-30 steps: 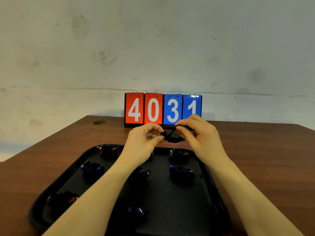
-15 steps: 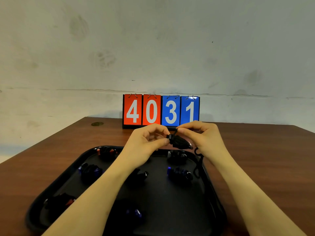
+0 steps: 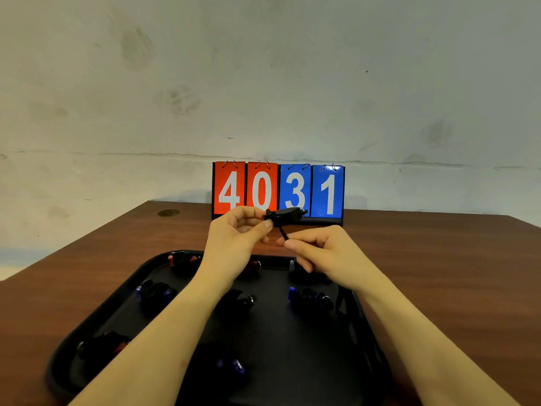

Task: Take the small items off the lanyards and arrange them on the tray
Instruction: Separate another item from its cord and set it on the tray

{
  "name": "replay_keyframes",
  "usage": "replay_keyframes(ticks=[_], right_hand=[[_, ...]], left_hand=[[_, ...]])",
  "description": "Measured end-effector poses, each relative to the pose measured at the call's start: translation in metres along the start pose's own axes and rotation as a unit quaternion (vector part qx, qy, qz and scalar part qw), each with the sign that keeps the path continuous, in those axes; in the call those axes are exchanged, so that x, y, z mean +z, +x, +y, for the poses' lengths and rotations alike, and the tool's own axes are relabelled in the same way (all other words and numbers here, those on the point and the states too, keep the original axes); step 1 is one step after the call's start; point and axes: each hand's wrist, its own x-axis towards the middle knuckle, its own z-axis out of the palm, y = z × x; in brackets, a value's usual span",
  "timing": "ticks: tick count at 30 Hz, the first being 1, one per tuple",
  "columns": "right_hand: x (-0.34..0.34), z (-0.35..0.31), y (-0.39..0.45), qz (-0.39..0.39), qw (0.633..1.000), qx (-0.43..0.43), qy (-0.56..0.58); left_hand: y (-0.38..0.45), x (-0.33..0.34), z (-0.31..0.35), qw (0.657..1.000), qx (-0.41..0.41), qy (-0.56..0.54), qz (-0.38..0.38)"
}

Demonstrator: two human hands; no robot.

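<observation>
Above the far edge of the black tray (image 3: 96, 323), my left hand (image 3: 238, 238) pinches a small black item (image 3: 285, 215) at its left end. A black lanyard cord (image 3: 283, 233) runs down from it into the pinched fingers of my right hand (image 3: 322, 253), which sits lower and to the right. On the tray lie several small dark items with blue or red parts, such as one at the left (image 3: 155, 293), one at the right (image 3: 310, 297) and one near the front (image 3: 231, 366). My forearms hide part of the tray.
A flip scoreboard (image 3: 278, 190) reading 4031 stands at the back of the brown wooden table (image 3: 439, 273), against a pale wall. A round brass fitting (image 3: 169, 213) is set in the table's far left corner. The tray's near edge reaches the bottom of the view.
My left hand has lifted the black item higher, in front of the scoreboard. My right hand has slid off the item, down and right along the cord, which is now taut between the hands.
</observation>
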Motion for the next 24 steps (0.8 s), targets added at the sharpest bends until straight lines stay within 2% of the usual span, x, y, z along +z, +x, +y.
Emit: replay_keyframes(ticks=[5,12,17,20,24], right_hand=[[-0.005,-0.011,-0.005,-0.052,0.995,0.036,0.075],[-0.008,-0.010,-0.006,-0.053,0.998,0.015,0.035],[0.001,-0.002,-0.003,0.043,0.989,-0.069,-0.121],[0.002,0.005,-0.002,0.112,0.958,-0.130,-0.230],[0.000,0.007,-0.001,0.164,0.925,-0.192,-0.284]], left_hand=[[0.002,0.000,-0.004,0.998,-0.001,0.056,0.028],[0.006,-0.001,-0.010,0.989,0.002,0.135,0.060],[0.005,-0.001,-0.011,0.973,0.031,0.225,0.049],[0.004,0.000,-0.012,0.966,0.050,0.252,0.024],[0.003,0.000,-0.013,0.958,0.067,0.276,-0.033]])
